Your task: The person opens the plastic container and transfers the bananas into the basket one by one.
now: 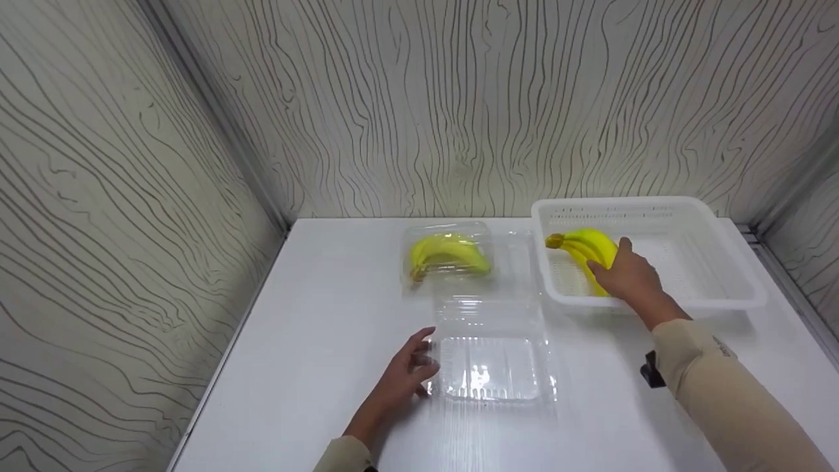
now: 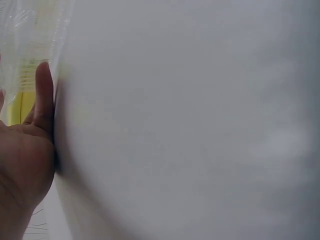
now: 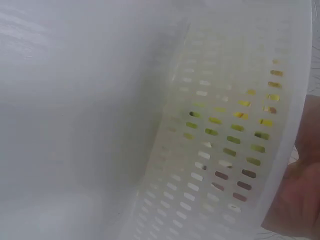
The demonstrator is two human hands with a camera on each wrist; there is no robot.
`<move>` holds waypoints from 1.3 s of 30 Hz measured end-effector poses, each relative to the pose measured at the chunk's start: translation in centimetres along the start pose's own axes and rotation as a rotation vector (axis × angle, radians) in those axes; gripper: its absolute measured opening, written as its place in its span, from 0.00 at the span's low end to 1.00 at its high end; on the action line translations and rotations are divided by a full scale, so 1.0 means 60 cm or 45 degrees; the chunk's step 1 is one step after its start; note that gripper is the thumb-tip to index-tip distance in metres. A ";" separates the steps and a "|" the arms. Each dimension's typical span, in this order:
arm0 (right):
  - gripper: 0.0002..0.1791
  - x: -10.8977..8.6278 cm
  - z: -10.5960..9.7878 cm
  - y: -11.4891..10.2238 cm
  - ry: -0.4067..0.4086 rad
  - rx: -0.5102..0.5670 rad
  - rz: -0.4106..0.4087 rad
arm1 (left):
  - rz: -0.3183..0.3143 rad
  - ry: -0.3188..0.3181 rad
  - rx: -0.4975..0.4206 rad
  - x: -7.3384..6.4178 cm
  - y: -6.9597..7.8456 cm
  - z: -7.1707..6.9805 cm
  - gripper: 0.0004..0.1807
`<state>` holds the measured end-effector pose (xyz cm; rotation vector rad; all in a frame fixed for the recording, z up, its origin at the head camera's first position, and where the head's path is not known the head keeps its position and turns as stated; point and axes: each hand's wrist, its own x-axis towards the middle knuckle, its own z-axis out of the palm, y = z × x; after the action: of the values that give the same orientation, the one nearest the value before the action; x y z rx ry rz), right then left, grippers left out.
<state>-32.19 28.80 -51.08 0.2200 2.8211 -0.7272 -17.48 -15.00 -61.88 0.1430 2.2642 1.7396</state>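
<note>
A bunch of yellow bananas [image 1: 590, 246] lies in the left part of a white plastic basket [image 1: 737, 262], stem to the left. My right hand [image 1: 630, 278] reaches over the basket's front rim and grips the bunch, thumb on the near side. In the right wrist view the basket wall [image 3: 200, 165] hides most of the bananas, with yellow showing through its slots. A clear plastic clamshell box [image 1: 488, 370] lies unfolded on the table. At its left edge is my left hand [image 1: 401, 373], fingers loosely bent; whether they touch the box is unclear.
Behind the open box stands a closed clear clamshell box [image 1: 482, 229] with another bunch of bananas [image 1: 452, 248] inside. The white table [image 1: 314, 314] meets patterned wall panels [image 1: 406, 118] at the back and left.
</note>
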 end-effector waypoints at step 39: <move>0.29 -0.226 0.172 -0.073 0.467 0.223 -0.682 | 0.051 0.038 0.011 -0.007 -0.001 0.003 0.36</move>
<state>-18.17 18.75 -54.50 -0.4409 3.1959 -1.1464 -17.01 -14.93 -61.91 0.1667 2.3054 1.7638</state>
